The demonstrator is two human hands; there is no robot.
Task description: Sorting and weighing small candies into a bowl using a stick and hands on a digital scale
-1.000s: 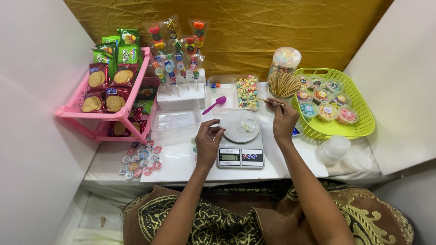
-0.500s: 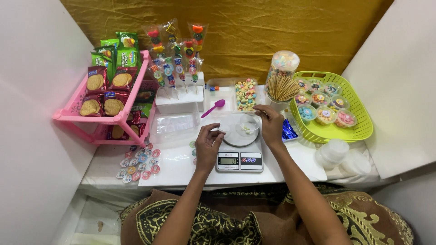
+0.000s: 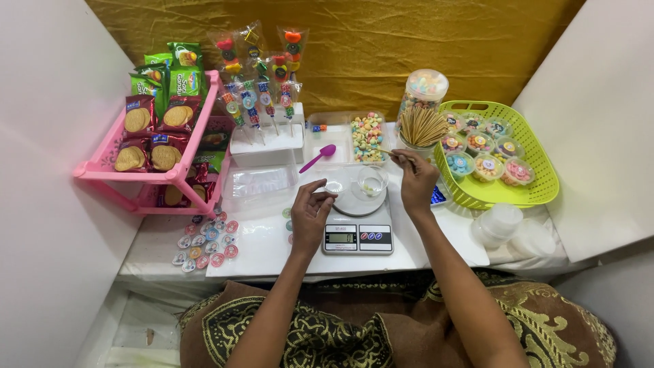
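Right hand (image 3: pixel 417 178) pinches a thin stick (image 3: pixel 388 152), long axis running left-away toward the candy tray (image 3: pixel 368 136). Clear cup (image 3: pixel 372 182) sits on the scale (image 3: pixel 357 228), just left of that hand. Left hand (image 3: pixel 310 212) pinches a small lid (image 3: pixel 334 186), near the cup's left.

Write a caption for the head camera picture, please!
Right hand pinches a thin stick beside a clear cup on the scale.
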